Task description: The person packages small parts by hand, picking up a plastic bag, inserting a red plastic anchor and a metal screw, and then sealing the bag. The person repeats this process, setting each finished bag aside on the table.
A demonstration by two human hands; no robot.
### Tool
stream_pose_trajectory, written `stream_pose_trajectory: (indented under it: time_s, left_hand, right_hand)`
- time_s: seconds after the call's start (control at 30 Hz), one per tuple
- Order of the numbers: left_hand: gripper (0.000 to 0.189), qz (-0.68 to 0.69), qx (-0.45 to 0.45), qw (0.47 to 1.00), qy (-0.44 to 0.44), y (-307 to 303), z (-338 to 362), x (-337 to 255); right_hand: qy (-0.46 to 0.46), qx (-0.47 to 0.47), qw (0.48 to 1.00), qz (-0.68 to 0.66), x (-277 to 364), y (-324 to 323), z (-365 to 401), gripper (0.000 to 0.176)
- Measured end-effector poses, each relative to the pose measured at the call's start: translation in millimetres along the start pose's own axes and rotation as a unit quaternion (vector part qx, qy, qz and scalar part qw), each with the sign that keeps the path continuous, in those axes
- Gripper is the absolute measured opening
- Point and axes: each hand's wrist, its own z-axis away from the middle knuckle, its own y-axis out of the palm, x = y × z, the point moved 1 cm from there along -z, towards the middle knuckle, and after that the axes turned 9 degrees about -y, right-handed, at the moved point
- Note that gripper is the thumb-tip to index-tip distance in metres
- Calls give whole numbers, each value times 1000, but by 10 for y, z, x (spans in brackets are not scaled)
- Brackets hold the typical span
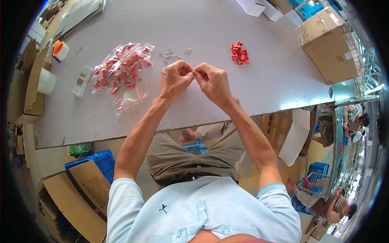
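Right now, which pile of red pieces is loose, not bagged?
The small pile, farther right, lies loose; the left pile is bigger and packed in clear bags.

Two tape rolls [46, 81], one tabletop cardboard box [330, 44] — one loose red pile [240, 52], one bag heap [121, 73].

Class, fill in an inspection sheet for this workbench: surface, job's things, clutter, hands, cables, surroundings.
Surface: grey table, lightly marked.
Job's things: bagged red pieces left of the hands; loose red pieces and small metal pins beyond them.
Clutter: white tape roll, barcoded packet at the left edge.
Hands: left hand and right hand pinched, fingertips meeting; anything held too small to tell.
Cables: nothing seen.
Surroundings: cardboard box at the far right; blue crate underneath; other people to the right.
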Motion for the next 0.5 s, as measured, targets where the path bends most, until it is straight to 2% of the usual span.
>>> stream_pose_trajectory:
  time_s: [0.07, 0.1, 0.13, 0.17, 0.33, 0.37, 0.4, 0.47, 0.5]
  left_hand:
    - [7, -69, -29, 994, 83, -7, 3, 18]
    - [7, -67, -27, 994, 84, -46, 7, -14]
    - [6, 88, 37, 995, -10, -99, 6, -51]
    - [6, 242, 100, 960, -104, -117, 3, -65]
    - [5, 184, 84, 977, -73, -53, -21, 15]
    - [6, 161, 88, 981, -62, -31, -18, 16]
    - [6, 161, 88, 981, -63, -22, -17, 20]
    - [6, 120, 73, 989, -52, -22, -17, 15]
    - [6, 118, 73, 989, -52, -21, -18, 10]
  right_hand:
    - [9, -15, 999, -32, -42, -17, 60, 5]
    - [9, -16, 999, -29, -62, -59, 95, 5]
    - [15, -32, 999, -15, -97, -145, 140, 6]
    - [21, -47, 999, -1, -149, -247, 183, 8]
    - [74, -72, 984, 146, -918, -902, 396, 16]
    - [83, -81, 973, 201, -1017, -1001, 405, 19]
    - [83, -81, 973, 201, -1028, -1067, 377, 19]
    - [106, -3, 952, 288, -1057, -1138, 326, 25]
    - [107, -4, 952, 286, -1097, -1127, 300, 25]
